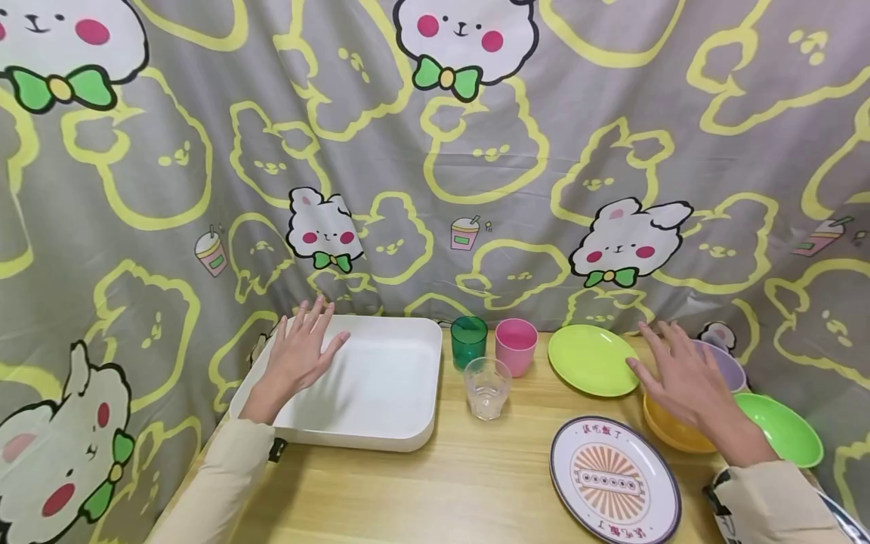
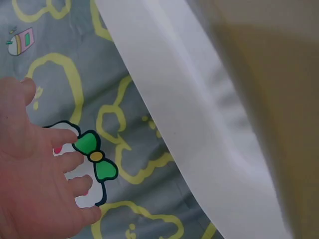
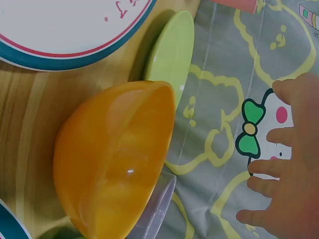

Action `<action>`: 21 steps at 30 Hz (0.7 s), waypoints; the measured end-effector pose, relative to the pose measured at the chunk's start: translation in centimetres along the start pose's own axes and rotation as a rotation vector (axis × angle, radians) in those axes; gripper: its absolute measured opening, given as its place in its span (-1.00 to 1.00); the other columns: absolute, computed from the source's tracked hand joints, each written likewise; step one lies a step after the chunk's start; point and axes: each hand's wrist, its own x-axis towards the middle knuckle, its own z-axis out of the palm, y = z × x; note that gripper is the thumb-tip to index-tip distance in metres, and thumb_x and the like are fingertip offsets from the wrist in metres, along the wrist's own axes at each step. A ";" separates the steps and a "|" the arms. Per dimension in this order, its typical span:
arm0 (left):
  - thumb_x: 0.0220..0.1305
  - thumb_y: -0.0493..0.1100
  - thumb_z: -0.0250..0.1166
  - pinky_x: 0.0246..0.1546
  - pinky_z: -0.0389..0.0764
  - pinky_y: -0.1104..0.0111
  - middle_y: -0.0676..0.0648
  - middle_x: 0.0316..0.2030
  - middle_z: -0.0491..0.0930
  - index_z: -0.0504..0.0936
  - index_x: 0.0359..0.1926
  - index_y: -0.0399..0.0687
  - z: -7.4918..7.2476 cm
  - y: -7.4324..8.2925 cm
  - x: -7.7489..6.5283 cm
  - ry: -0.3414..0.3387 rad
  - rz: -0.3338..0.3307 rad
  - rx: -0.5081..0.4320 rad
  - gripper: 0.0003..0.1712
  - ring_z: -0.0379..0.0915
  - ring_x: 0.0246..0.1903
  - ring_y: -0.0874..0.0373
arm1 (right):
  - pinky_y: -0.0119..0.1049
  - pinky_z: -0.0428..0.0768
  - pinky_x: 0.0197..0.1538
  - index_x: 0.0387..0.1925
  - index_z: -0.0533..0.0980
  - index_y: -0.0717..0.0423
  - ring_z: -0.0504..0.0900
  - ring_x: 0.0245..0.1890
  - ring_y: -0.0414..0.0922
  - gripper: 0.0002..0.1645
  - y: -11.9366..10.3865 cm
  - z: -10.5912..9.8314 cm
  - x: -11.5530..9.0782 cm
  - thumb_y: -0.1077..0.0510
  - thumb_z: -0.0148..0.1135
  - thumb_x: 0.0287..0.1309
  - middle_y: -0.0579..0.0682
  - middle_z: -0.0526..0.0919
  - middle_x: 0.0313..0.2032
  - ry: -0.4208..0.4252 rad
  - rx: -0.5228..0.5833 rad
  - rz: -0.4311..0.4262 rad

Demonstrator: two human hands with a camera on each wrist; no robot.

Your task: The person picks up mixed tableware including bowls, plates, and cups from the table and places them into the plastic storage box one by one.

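My left hand [image 1: 299, 355] hovers over the left part of a white tray [image 1: 381, 378], its fingers spread and nothing in them. In the left wrist view the same hand [image 2: 45, 169] appears beside the tray's pale wall [image 2: 174, 119]. On the other side, my right hand [image 1: 693, 381] hangs with straight fingers above an orange bowl [image 1: 662, 427], holding nothing. The right wrist view has that bowl [image 3: 109, 154] large at its middle, apart from the hand [image 3: 284, 164]. A yellow-green plate [image 1: 591, 361] lies just left of the right fingertips.
Right of the tray stand a green cup [image 1: 469, 344], a pink cup [image 1: 516, 347] and a clear cup [image 1: 487, 393]. A printed white plate [image 1: 615, 480] lies at the front right. Near the right arm are a purple bowl [image 1: 723, 366] and a green bowl [image 1: 782, 431]. A patterned curtain [image 1: 489, 181] hangs behind.
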 end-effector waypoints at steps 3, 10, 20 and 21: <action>0.54 0.41 -0.21 0.50 -0.31 -0.28 -0.22 0.62 -0.13 0.04 0.62 -0.13 0.0 0.1 -0.2 0.010 0.004 -0.002 -0.07 -0.29 0.57 -0.28 | 0.54 0.14 0.27 0.57 0.10 0.18 0.16 0.36 0.48 -0.14 0.0 -0.3 0.1 -0.18 0.08 0.48 0.53 0.19 0.38 0.009 0.004 -0.002; 0.55 0.39 -0.15 0.50 -0.29 -0.29 -0.23 0.62 -0.12 0.08 0.61 -0.12 0.1 1.0 -0.8 0.037 0.032 -0.024 -0.09 -0.27 0.57 -0.27 | 0.56 0.24 0.21 0.57 0.08 0.23 0.22 0.31 0.51 -0.08 -0.2 -1.3 -0.2 -0.19 0.13 0.46 0.53 0.21 0.37 0.013 0.035 0.025; 0.55 0.27 0.02 0.48 -0.11 -0.32 -0.28 0.57 0.04 0.19 0.57 -0.13 0.3 3.7 -3.5 0.090 0.102 -0.061 -0.18 -0.08 0.52 -0.32 | 0.62 0.24 0.17 0.59 0.01 0.24 0.20 0.31 0.55 -0.06 0.0 -2.1 -1.2 -0.11 0.17 0.47 0.54 0.18 0.39 -0.008 0.153 0.060; 0.54 0.26 0.04 0.47 -0.08 -0.32 -0.28 0.56 0.06 0.21 0.57 -0.13 0.4 4.0 -3.7 0.097 0.110 -0.063 -0.19 -0.06 0.52 -0.32 | 0.62 0.24 0.17 0.59 0.01 0.25 0.19 0.31 0.55 -0.06 0.0 -2.1 -1.2 -0.11 0.18 0.47 0.54 0.18 0.39 -0.010 0.160 0.061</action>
